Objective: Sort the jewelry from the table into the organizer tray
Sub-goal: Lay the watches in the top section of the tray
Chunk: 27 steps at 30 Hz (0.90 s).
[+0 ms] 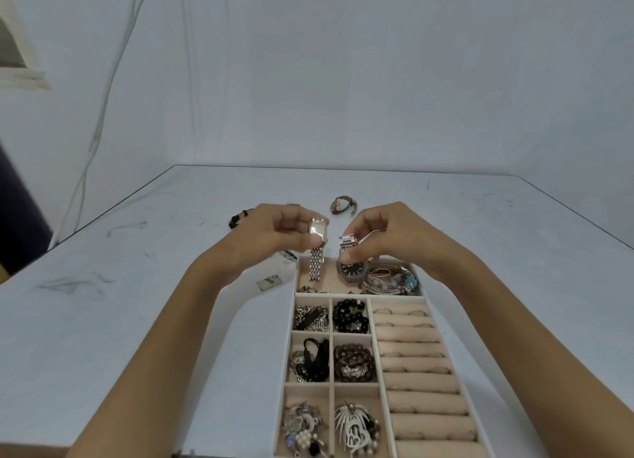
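Over the far end of the organizer tray both hands are busy. The left hand pinches a silver watch by its case, its band dangling into the long compartment. The right hand nips the steel band of a dark-faced watch resting in that same compartment. A dark strap is half hidden behind the left hand, and a small watch lies farther back on the table. The tray's near edge is cut off. Beaded bracelets crowd the long compartment's right end, black beads and pendants fill small squares, and rings sit in the rolls.
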### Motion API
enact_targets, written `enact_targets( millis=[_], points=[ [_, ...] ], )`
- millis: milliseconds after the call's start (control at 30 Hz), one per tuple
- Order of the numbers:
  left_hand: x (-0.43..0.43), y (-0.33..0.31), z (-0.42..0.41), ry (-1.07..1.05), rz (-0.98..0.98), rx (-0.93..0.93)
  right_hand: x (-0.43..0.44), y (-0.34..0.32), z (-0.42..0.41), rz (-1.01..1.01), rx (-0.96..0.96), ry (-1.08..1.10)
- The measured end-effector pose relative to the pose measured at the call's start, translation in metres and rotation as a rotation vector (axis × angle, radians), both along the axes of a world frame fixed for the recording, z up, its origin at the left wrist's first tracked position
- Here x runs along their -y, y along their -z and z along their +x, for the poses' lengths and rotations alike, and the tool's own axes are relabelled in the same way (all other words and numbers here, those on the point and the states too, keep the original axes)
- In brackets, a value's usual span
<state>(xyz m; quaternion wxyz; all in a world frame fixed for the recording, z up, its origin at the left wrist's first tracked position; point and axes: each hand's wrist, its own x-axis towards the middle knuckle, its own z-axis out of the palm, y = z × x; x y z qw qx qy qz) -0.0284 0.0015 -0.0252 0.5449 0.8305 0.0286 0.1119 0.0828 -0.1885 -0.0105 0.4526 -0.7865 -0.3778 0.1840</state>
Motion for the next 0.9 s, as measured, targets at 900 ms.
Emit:
enact_targets(
  millis=[900],
  points=[
    [-0.0037, 0.0081, 0.0005, 0.032, 0.142, -0.066, -0.0045, 0.0052, -0.0053, -0.080, 0.005, -0.089]
  ],
)
